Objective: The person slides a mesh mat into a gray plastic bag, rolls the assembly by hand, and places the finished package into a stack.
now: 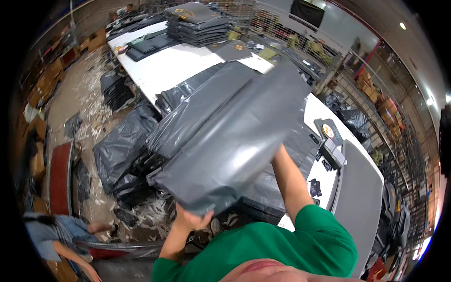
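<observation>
A large dark grey plastic bag [235,141], glossy and slightly see-through, is lifted at a slant above the table. My left hand [191,218] grips its near lower edge, thumb on top and the other fingers beneath. Along its right side my right hand [280,153] holds it from below, with the fingers hidden behind the plastic. Under and beside it lie more grey plastic bags [199,103], overlapping on the table and hanging past its left edge. Something dark shows faintly through the lower end of the held bag.
A white table [155,66] carries a stack of folded dark garments [195,26] at the far end. On the right are black tags [315,188], a small box [332,154] and a grey board [359,188]. Wire fencing runs behind. Another person [61,239] is at lower left, near filled bags [124,141].
</observation>
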Action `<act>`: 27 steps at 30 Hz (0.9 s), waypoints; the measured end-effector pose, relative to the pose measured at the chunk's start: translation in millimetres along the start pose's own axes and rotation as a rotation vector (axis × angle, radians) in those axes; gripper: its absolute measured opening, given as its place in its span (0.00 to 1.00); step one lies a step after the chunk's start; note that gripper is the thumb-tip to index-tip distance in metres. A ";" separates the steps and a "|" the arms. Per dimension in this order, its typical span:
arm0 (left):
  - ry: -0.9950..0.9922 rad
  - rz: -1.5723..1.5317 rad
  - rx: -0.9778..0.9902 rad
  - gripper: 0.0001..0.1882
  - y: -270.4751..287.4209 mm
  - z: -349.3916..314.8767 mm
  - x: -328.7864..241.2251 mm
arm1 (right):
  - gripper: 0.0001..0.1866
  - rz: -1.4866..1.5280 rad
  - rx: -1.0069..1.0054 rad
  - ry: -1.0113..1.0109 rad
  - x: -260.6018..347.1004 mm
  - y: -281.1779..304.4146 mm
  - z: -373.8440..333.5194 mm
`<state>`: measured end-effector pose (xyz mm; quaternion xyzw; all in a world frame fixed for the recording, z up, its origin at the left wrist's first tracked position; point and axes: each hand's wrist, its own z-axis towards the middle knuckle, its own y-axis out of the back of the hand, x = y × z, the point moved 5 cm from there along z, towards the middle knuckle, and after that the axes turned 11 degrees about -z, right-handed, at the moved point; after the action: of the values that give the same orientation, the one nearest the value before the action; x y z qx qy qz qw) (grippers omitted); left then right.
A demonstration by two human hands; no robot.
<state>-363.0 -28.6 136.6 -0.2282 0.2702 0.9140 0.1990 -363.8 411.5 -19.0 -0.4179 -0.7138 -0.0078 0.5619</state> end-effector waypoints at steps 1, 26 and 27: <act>-0.034 -0.043 0.004 0.10 -8.8 20.9 14.5 | 0.22 0.002 0.010 -0.036 14.5 1.0 15.9; 0.442 -0.036 0.249 0.22 -418.3 -111.7 -81.1 | 0.15 -0.668 -1.511 0.259 -248.3 347.5 -808.7; 0.290 -0.088 0.450 0.24 -467.1 -121.6 -104.9 | 0.16 -0.825 -1.536 0.193 -251.2 348.6 -826.6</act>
<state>-12.2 237.0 -87.7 -0.3181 0.4819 0.7793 0.2433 509.7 93.1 -77.7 -0.3870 -0.5547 -0.7240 0.1354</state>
